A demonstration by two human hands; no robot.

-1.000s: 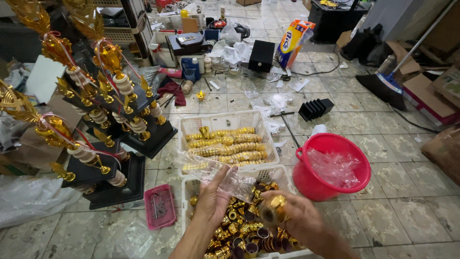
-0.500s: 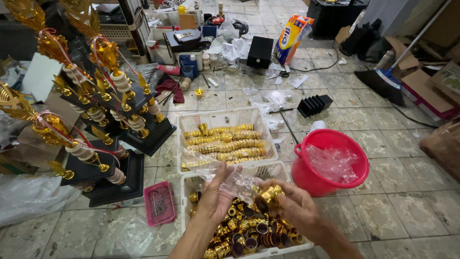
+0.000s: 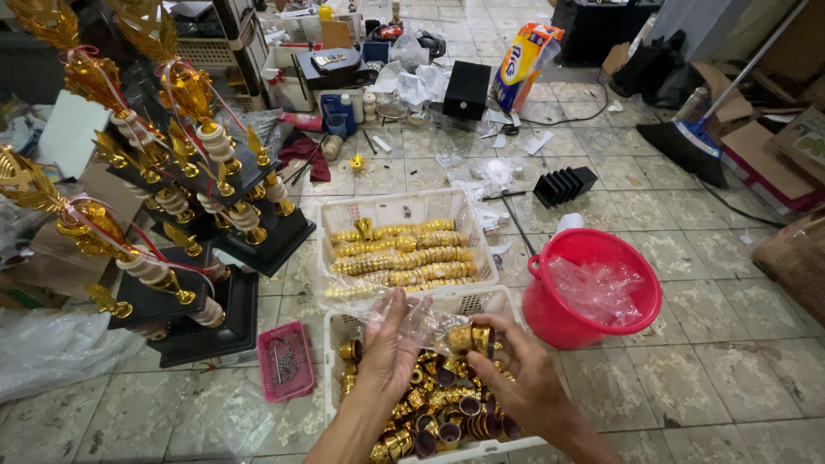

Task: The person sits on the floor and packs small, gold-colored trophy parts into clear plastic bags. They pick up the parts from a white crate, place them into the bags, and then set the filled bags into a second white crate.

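Here, above the near white basket (image 3: 337, 331) of loose gold caps, the right hand (image 3: 520, 387) pinches a gold cap (image 3: 471, 337). The left hand (image 3: 391, 348) grips what seems a clear plastic wrapper (image 3: 421, 316) touching it. A red bucket (image 3: 593, 288) stands just right of the basket.

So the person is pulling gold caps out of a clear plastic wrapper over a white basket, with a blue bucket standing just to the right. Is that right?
Not quite: the bucket is red, not blue, as the head view shows. The rest holds: the left hand and right hand work gold caps out of a clear plastic wrapper over a white basket.
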